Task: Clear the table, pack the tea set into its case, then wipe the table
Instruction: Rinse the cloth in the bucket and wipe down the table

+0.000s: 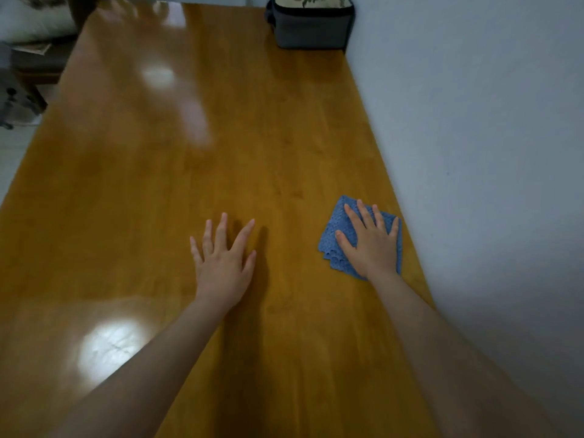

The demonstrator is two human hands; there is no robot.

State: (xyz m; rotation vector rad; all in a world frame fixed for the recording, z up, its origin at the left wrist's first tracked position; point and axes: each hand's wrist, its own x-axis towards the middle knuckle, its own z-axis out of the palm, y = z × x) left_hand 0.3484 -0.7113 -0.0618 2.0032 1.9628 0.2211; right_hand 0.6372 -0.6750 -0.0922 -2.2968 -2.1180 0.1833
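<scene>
Head view: looking down along a long wooden surface (221, 153), glossy, with pale patches of light on its left half.
Right hand (374, 245): laid flat on top of a blue cloth (344, 227), near the right edge of the surface.
Right fingers (365, 213): straight and spread, pressing down on the cloth, thumb out to the left, not curled round it.
Cloth: folded in layers, with a textured weave, lying flat on the wood; far corner and left corners showing beyond the hand.
Left hand (222, 263): well apart from the cloth, to its left, near the middle of the surface.
Left fingers (221, 229): straight, spread wide, holding nothing; dark shadow just to the right; hard to tell if the palm really touches the wood.
Forearms (151, 358): bare, both reaching in from the near edge.
Case (313, 26): grey with black trim and a patterned top, standing at the far right corner of the surface against the wall (474, 121), well apart from both hands; top cut by the frame edge.
Left of the surface: pale floor (12, 159) and some dark furniture (34, 67), blurred.
</scene>
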